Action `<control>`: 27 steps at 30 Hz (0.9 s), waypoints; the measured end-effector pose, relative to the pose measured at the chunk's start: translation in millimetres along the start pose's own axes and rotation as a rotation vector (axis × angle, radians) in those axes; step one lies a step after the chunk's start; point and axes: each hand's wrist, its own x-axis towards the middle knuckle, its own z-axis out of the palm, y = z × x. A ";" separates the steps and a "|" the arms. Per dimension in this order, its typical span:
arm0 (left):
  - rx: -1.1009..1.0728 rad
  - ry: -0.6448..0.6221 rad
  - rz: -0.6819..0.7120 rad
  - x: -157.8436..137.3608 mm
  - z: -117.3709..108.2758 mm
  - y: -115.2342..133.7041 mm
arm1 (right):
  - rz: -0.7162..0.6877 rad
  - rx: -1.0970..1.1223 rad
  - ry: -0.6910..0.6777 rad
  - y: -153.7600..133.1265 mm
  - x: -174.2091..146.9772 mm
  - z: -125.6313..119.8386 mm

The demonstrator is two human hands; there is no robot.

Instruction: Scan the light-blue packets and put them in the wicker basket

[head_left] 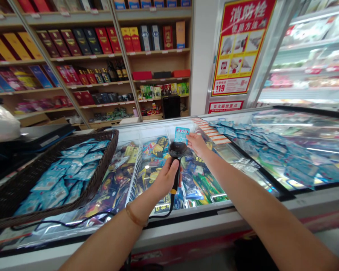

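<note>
Head view: left hand (165, 178) grips black handheld barcode scanner (176, 158), head aimed at small blue packet (182, 134). Right hand (196, 143) pinches packet upright above glass-topped chest freezer (243, 205). Dark wicker basket (5, 199) of blue packets well left.

Basket (107, 150) on freezer (243, 210) left, shelves (158, 52) behind

— What sort of place is this looking like?
— A shop. Wooden shelves (155, 52) are carrying boxed goods with price tags, a glass-topped chest freezer (186, 169) is displaying packaged ice creams, and a refrigerated display case (313, 56) is standing at the right.
</note>
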 end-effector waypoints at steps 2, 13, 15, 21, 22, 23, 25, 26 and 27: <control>-0.031 0.098 0.022 0.6 -3.5 3.5 | 0.037 0.005 0.002 5.1 0.6 0.4; -0.260 0.581 0.181 -6.9 -97.1 91.2 | 0.275 -0.017 -0.002 19.3 12.8 88.1; -0.263 0.666 0.220 -15.5 -120.7 105.5 | 0.289 0.015 -0.050 13.5 16.8 129.7; -0.266 0.851 0.265 -50.7 -172.8 122.5 | 0.320 0.094 -0.195 1.8 29.2 262.9; -0.268 0.877 0.268 -55.6 -179.0 122.5 | 0.306 0.091 -0.224 2.7 30.9 279.6; -0.271 0.899 0.269 -59.8 -184.5 121.9 | 0.288 0.073 -0.242 4.8 32.6 293.2; -0.284 0.930 0.262 -65.5 -193.7 119.7 | 0.249 0.014 -0.242 11.7 35.4 309.4; -0.293 0.937 0.257 -66.9 -196.9 118.2 | 0.216 -0.017 -0.240 16.2 36.4 311.8; -0.304 0.935 0.251 -67.4 -198.9 116.5 | 0.183 -0.039 -0.242 21.0 37.1 310.6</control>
